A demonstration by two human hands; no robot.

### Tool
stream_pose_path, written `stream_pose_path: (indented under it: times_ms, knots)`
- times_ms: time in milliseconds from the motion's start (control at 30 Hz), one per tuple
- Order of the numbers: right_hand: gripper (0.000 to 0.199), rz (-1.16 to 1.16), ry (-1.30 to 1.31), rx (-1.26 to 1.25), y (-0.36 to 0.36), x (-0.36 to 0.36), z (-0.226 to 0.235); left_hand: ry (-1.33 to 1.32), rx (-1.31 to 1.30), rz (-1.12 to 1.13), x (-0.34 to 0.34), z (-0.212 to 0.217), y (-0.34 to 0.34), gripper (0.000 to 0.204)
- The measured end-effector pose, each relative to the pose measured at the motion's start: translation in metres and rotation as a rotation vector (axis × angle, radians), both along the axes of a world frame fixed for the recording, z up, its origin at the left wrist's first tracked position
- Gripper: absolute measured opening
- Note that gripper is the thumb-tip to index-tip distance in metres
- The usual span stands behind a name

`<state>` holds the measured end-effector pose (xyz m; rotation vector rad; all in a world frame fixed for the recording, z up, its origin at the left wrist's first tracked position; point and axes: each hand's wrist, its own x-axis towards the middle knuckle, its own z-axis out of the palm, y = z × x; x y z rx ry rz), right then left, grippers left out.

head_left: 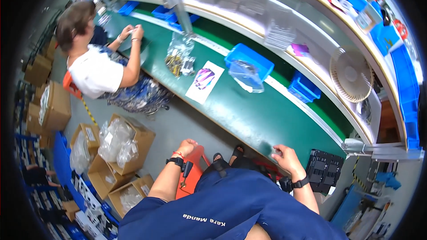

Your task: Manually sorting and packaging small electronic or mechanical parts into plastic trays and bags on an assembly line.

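My left hand (187,146) hangs in front of the green workbench, beside an orange-red plastic seat (195,164). Its fingers are curled in, and nothing shows in them. Over the near edge of the green bench top (249,120) is my right hand (287,158), thumb and forefinger apart, holding nothing. A black molded tray with compartments (325,169) sits at the bench's right end, just beyond that hand. Farther left on the bench lie a sheet printed with a purple picture (205,81) and clear bags of small metal parts (179,58).
A blue bin with a clear bag (250,62) rests toward the bench's back, below a white shelf carrying a round beige basket (351,74). To the left a seated co-worker (100,58) works with both hands raised. Open cardboard boxes (140,144) with plastic bags stand on the floor behind.
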<state>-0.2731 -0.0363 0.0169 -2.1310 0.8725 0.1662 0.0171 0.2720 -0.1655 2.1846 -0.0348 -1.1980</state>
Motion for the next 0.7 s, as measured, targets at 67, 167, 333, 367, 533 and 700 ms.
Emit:
stream_pose_path:
  times_ms: [67,167,333,367,533,700]
  knots:
    - [0.036,-0.103,0.039,0.060,-0.008,-0.032,-0.023,-0.032,-0.004,-0.232,-0.006,0.001,-0.020,0.027]
    - [0.036,-0.249,0.139,0.218,-0.007,-0.069,-0.057,-0.021,-0.026,-0.583,-0.017,-0.018,-0.046,0.031]
    - [0.031,-0.418,0.099,0.107,0.007,-0.082,-0.089,-0.048,0.024,-1.146,-0.036,-0.056,-0.104,0.041]
    - [0.027,-0.455,0.063,0.063,0.006,-0.082,-0.092,-0.066,0.052,-1.286,-0.040,-0.066,-0.114,0.043]
    - [0.035,-0.580,0.132,-0.333,0.012,-0.066,-0.105,0.145,0.237,-1.701,-0.046,-0.146,-0.112,0.056]
    - [0.035,-0.562,0.097,-0.770,0.017,-0.042,-0.124,0.116,0.077,-2.091,-0.014,-0.220,-0.169,0.054]
